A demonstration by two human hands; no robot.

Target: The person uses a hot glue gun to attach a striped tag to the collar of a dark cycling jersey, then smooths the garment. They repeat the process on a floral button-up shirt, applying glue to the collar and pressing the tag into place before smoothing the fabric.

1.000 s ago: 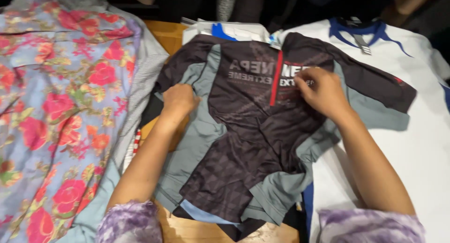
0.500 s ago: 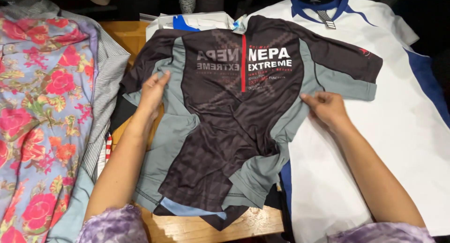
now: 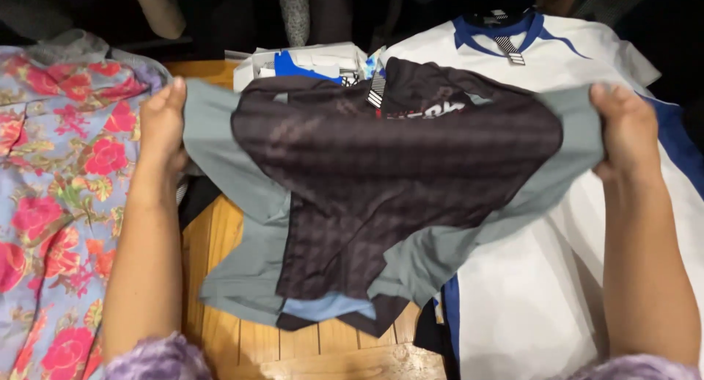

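Note:
A black and grey sports jersey with a red and white chest print is lifted and stretched between both hands, its lower half folded up over the chest. My left hand grips its grey left edge. My right hand grips the grey right edge. The jersey's bottom hem hangs down over the wooden table.
A floral dress in blue with red flowers lies on the left. A white jersey with blue trim lies on the right, partly under the held jersey. White and blue folded items sit at the back.
Both hands moved from resting flat on the jersey to its side edges, gripped them, and lifted and folded the jersey up off the table.

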